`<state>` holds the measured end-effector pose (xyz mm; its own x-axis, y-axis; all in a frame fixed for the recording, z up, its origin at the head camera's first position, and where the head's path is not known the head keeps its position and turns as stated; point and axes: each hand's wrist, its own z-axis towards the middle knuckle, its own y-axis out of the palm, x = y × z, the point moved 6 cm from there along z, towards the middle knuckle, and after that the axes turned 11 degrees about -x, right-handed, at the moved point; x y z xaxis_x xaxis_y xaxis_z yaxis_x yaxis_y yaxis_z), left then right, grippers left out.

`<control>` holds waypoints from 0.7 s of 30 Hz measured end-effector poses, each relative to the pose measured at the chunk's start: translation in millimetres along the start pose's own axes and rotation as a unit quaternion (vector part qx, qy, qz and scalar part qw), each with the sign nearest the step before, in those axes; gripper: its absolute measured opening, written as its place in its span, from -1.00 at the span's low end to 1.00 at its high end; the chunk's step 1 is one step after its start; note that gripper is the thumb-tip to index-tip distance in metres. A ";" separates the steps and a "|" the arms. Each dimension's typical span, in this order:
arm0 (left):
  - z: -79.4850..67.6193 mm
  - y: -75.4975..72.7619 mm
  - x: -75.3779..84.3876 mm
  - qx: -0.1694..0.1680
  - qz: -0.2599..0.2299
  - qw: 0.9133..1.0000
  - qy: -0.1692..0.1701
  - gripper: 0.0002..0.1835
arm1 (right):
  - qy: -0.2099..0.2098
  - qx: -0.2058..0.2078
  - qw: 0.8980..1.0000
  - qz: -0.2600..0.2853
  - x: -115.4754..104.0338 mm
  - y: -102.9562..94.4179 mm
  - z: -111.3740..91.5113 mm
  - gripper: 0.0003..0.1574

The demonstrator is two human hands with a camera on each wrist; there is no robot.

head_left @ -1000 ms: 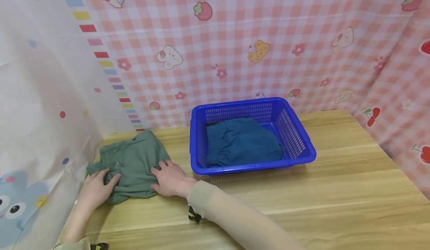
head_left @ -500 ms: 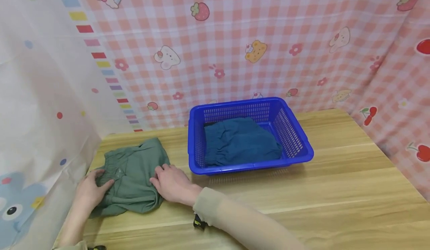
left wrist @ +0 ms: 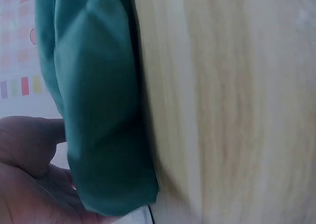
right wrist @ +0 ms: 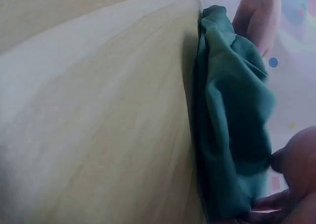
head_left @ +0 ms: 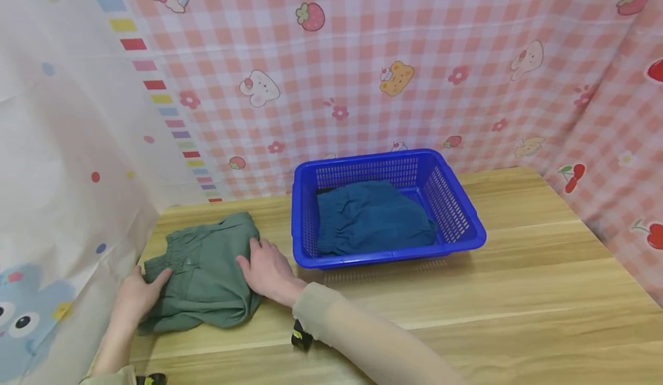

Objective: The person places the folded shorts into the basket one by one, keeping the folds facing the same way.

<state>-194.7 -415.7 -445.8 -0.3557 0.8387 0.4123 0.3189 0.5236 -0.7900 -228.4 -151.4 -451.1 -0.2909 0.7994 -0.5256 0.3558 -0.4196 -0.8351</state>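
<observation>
A folded pair of green pants [head_left: 212, 275] with a gathered elastic waistband lies flat at the left of the wooden table. My left hand [head_left: 136, 296] grips its left side at the waistband, thumb on top; the other fingers are mostly hidden by cloth. In the left wrist view the left hand [left wrist: 34, 174] is around the edge of the green pants [left wrist: 103, 105]. On the opposite side my right hand [head_left: 269, 273] holds the right edge. The right wrist view shows the right hand's thumb [right wrist: 291, 159] against the green pants [right wrist: 232, 110], with fingers at the cloth's end.
A blue plastic basket [head_left: 388, 256] stands right of the green pants, against the back curtain [head_left: 362, 45]. Folded dark teal pants [head_left: 378, 218] lie inside it. A white patterned curtain [head_left: 62, 143] borders the left side. The wooden table [head_left: 466, 310] extends to the right.
The green pants have shifted slightly toward me and lie flatter and squarer. My left hand has moved down to the left edge; the right hand has moved up along the right edge.
</observation>
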 end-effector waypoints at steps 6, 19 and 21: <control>0.1 5.7 5.2 -0.023 0.023 0.999 0.008 -0.02 | 0.006 0.004 1.000 -0.014 3.7 -1.4 1.3 -0.14; -0.1 17.5 19.1 -0.038 -0.023 0.999 0.026 -0.09 | -0.001 -0.031 0.998 -0.063 4.7 -1.7 -4.7 -0.52; -1.6 19.5 19.8 -0.039 -0.026 0.998 0.033 -0.16 | -0.010 -0.037 0.997 -0.070 4.4 -1.0 -6.1 -0.57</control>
<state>-194.1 -388.6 -452.3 -0.3157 0.8167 0.4830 0.3701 0.5747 -0.7299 -224.6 -144.8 -451.6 -0.3602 0.8383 -0.4093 0.3746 -0.2719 -0.8864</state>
